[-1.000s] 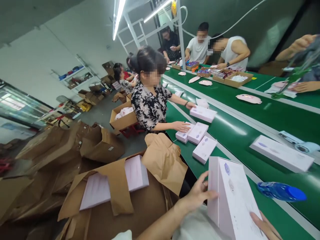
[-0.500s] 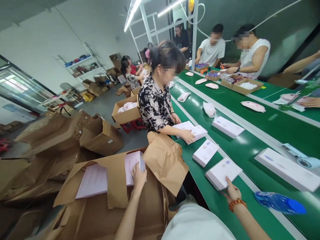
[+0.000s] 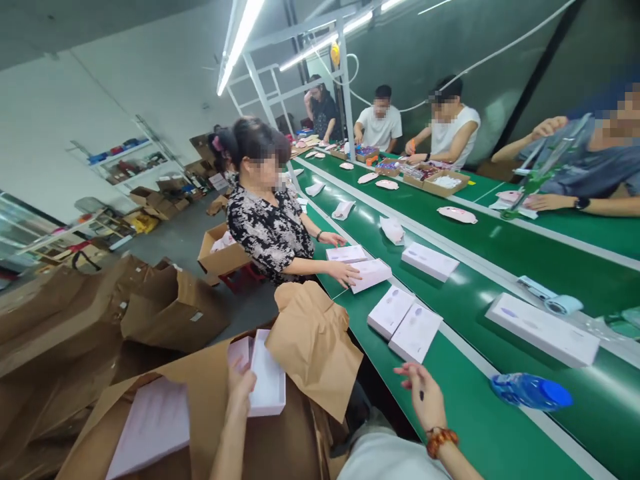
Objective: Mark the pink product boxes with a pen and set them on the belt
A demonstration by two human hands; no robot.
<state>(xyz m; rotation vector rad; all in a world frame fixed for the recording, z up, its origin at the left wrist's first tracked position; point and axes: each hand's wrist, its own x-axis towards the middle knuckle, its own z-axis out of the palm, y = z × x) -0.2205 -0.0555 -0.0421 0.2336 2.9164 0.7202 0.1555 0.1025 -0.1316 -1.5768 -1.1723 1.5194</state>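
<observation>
Head view: at 7 o'clock the left hand (image 3: pixel 239 390) pinches the edge of an open white cardboard box (image 3: pixel 267 393) beside brown kraft paper (image 3: pixel 313 350), while the spread right hand (image 3: pixel 421 400) hovers at 5 o'clock over the green conveyor table (image 3: pixel 475 427).

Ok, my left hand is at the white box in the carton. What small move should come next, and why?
Probably lower the right hand onto the nearer white box on the green belt. That hand is open and free just beside it, while the left hand is occupied at the white box in the paper-lined carton.
</observation>
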